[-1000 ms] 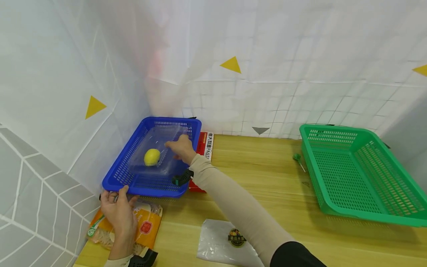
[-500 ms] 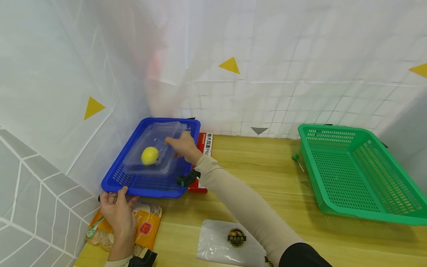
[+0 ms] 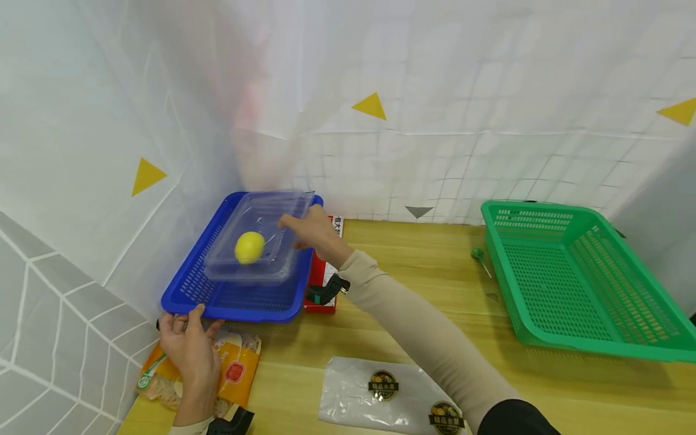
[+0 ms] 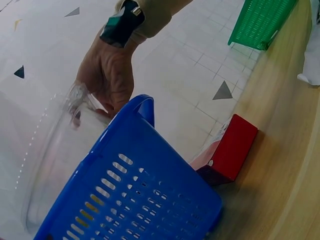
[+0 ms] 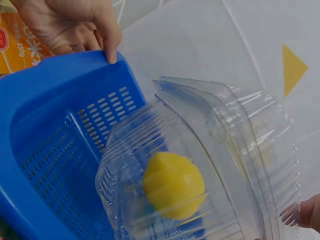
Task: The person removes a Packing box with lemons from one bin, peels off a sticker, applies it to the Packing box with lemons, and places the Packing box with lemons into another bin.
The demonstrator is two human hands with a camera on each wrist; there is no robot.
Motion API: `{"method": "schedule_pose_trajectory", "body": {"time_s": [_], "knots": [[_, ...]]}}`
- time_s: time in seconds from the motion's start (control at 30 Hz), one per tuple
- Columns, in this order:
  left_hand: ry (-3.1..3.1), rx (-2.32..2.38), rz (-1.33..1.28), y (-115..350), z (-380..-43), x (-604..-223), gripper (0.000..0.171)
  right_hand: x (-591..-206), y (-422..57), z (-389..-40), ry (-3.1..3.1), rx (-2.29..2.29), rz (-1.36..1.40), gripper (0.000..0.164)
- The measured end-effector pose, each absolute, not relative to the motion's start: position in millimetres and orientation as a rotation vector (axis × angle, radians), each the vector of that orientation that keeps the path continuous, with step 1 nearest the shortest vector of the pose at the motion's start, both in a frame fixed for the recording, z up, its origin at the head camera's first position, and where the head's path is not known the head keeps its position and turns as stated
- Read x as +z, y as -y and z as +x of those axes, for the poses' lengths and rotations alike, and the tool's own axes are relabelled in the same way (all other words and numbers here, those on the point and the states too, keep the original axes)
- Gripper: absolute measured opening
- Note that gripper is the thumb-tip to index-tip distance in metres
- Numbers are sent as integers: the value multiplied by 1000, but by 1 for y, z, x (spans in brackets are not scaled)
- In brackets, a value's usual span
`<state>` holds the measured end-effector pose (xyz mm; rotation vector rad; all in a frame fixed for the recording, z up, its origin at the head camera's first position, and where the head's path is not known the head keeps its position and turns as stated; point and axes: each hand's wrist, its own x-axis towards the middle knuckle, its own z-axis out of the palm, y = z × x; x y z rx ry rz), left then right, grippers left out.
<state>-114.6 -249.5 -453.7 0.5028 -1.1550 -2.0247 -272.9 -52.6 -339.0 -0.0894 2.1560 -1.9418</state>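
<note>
My right hand [image 3: 318,232] pinches the right edge of a clear plastic clamshell container [image 3: 272,211]. A yellow lemon [image 5: 174,185] shows inside the container's clear walls. The container is tilted above the blue basket [image 3: 272,315], and its lid stands slightly apart from the base in the right wrist view. At the front left corner, my left hand [image 3: 190,353] grips the basket's rim with its thumb on top. In the left wrist view, the basket's perforated side is tilted and the right hand [image 4: 107,75] is at the container's far side.
An orange food bag [image 3: 239,368] lies under the left hand. Beside the blue basket's right side is a red pasta box [image 3: 321,302]. A white plastic bag [image 3: 353,393] lies in front. A green basket [image 3: 598,350] stands at right, with a green-headed stick [image 3: 478,255] beside it.
My right hand has moved right, and the container with the lemon has risen and tilted above the blue basket. My left hand keeps its hold on the rim.
</note>
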Motion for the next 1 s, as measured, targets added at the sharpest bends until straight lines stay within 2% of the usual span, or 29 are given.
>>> {"method": "schedule_pose_trajectory", "body": {"time_s": [0.03,0.1,0.2,0.4,0.77,1.0], "knots": [[1156,-2020,508,250,-114,-454,49,-338,50,-272,-2154,-1941,-88,37],[1159,-2014,513,250,-114,-454,49,-335,44,-270,-2144,-1936,-81,41],[1161,-2015,513,251,-114,-454,51,-331,35,-268,-2125,-1941,-59,68],[1164,-2016,509,250,-114,-454,51,-328,17,-265,-2041,-1971,-81,88],[1160,-2017,499,250,-114,-454,51,-325,-17,-259,-2022,-2015,-27,88],[1152,-2027,496,250,-114,-453,50,-328,-41,-255,-2018,-2064,-59,80]]}}
